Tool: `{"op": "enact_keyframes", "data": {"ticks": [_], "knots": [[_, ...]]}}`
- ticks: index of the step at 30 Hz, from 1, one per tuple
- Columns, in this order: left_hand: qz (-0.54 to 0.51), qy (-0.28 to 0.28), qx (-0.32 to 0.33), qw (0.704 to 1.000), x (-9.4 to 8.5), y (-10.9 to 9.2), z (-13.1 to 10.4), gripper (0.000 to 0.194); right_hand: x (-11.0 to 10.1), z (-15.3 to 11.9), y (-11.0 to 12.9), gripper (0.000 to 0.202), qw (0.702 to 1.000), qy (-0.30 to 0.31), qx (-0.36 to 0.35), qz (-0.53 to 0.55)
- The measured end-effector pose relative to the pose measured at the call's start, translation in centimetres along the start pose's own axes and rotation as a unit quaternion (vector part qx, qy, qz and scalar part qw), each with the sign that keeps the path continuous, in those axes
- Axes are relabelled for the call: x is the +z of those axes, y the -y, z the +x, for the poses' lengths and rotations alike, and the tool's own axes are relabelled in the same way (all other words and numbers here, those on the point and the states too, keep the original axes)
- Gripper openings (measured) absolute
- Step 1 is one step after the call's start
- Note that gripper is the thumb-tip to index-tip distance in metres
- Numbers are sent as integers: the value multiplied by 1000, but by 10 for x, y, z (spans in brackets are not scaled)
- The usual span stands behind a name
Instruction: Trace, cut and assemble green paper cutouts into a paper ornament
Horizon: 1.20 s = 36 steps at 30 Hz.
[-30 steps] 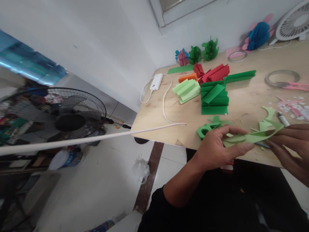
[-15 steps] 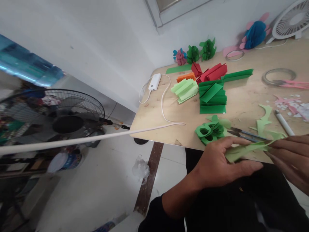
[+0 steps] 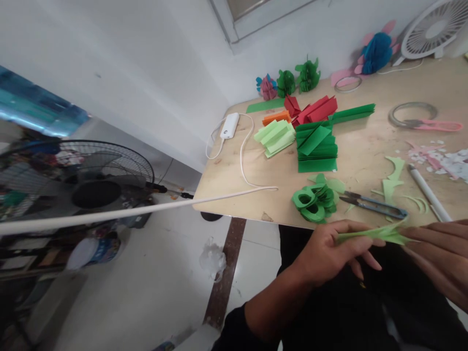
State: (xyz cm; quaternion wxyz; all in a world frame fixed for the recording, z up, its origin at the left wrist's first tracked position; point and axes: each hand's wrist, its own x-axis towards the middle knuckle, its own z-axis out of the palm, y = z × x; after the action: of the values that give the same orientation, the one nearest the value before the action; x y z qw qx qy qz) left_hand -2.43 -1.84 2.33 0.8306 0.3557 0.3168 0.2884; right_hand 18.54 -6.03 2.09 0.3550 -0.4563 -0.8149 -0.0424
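At the table's front edge, my left hand (image 3: 331, 251) pinches a light green paper piece (image 3: 376, 235) between thumb and fingers. The fingertips of my right hand (image 3: 444, 248) close on the other end of this paper; part of that hand runs out of view. Just beyond my hands lie thread snips (image 3: 376, 204) with dark blades and thin light green offcuts (image 3: 393, 178). A cut and folded green paper shape (image 3: 315, 201) with round holes rests left of the snips. A white pen (image 3: 429, 192) lies to the right.
Folded green paper (image 3: 317, 158), light green paper (image 3: 276, 138) and red paper (image 3: 316, 111) lie mid-table. Pink-handled scissors (image 3: 438, 125) and white scraps (image 3: 457, 163) are on the right. A white cable (image 3: 153, 208) crosses the left edge toward a power bank (image 3: 229, 126). A black fan (image 3: 97, 194) stands left.
Both hands have drawn the light green paper slightly toward me and tilted it, uncovering the snips' handle. My left fingers have shifted beneath the paper. The view has turned slightly.
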Motion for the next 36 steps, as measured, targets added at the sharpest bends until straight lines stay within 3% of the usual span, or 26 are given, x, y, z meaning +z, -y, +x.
{"op": "enact_keyframes", "data": {"ticks": [6,11,17,23,30,36], "knots": [[-119,29,-32,992,-6,9,9,36,5,8,-2,18,999,-12,-38,1],[-175,21,-38,984,-8,11,13,36,6,5,-4,22,999,-7,-33,3],[-178,11,-53,983,-10,12,14,50,7,3,-9,21,1000,-23,-19,-4],[-173,4,-71,982,-11,9,13,56,2,8,-19,22,988,-16,-151,-32],[-156,9,-81,984,-15,5,13,57,1,0,-25,18,995,-8,-96,-18],[-133,10,-71,989,-13,-3,9,51,-2,2,-40,20,974,11,-221,-47]]}}
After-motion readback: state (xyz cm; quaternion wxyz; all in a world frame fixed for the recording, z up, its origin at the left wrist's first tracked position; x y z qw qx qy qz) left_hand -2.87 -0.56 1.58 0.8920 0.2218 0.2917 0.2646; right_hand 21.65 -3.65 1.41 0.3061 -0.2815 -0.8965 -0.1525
